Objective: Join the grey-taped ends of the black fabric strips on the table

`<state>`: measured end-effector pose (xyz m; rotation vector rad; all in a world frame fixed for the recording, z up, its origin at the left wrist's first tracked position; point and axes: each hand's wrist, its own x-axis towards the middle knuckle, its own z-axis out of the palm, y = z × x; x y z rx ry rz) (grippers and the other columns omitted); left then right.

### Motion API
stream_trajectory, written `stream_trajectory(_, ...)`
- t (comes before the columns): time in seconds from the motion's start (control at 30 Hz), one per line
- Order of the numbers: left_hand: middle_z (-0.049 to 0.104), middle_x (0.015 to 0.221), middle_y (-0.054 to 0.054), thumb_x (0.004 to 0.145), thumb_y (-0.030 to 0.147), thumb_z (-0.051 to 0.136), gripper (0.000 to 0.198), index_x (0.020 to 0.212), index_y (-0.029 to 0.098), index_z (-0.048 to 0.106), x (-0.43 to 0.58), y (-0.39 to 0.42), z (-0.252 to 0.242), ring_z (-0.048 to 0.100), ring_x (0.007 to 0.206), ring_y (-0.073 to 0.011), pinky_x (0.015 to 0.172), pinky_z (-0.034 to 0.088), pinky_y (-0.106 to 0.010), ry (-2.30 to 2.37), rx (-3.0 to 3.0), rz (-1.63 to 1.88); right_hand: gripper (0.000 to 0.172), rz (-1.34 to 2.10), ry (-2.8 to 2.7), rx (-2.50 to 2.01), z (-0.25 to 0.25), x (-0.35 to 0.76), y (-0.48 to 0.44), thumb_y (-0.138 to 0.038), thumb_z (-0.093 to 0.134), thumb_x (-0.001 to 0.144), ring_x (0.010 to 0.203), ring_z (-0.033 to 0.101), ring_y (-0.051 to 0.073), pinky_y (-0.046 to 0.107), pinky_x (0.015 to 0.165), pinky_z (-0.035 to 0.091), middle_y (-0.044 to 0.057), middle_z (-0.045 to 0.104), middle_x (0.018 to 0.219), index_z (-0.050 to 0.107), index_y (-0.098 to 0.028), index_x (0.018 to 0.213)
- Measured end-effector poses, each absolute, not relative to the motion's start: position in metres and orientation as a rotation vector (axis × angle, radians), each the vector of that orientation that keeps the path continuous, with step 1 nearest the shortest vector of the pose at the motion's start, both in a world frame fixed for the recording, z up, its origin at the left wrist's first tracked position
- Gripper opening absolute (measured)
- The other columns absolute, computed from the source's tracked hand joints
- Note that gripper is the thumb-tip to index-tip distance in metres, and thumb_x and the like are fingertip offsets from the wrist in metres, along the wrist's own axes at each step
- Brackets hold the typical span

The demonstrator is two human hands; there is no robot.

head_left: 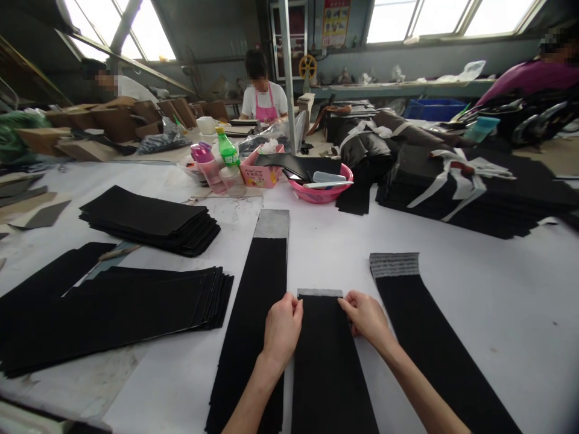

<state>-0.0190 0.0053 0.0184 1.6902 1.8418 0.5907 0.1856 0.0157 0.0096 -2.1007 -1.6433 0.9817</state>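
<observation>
Left grip [284,328]: pinched closed on the middle black strip [330,361], far left corner.
Right grip [364,313]: pinched closed, far right corner, seemingly squaring the edge.
Strip's place: on the white surface [330,247], between outer strips [434,337], gaps likely leaving hand room.

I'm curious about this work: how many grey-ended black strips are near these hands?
3: left strip, beside the left hand; middle strip, between both hands; right strip, right of the right hand. More may be hidden underneath.
</observation>
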Motion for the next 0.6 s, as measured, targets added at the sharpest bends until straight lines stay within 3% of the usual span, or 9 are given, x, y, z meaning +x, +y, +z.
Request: stream_trajectory(0.6,0.057,0.063,0.002,0.09,0.027,0.049,0.021,0.071,0.019,0.047,-0.0192,0.009,0.0119,0.052,0.055,-0.0104,0.054,0.03,-0.022,1.881,1.693,0.522,0.029,1.041,-1.568,-2.111,0.005,0.1866,0.0151,-0.036,0.051,0.091,0.039,0.058,0.012,0.019,0.042,0.031,-0.005,0.06,0.047,0.053,-0.021,0.067)
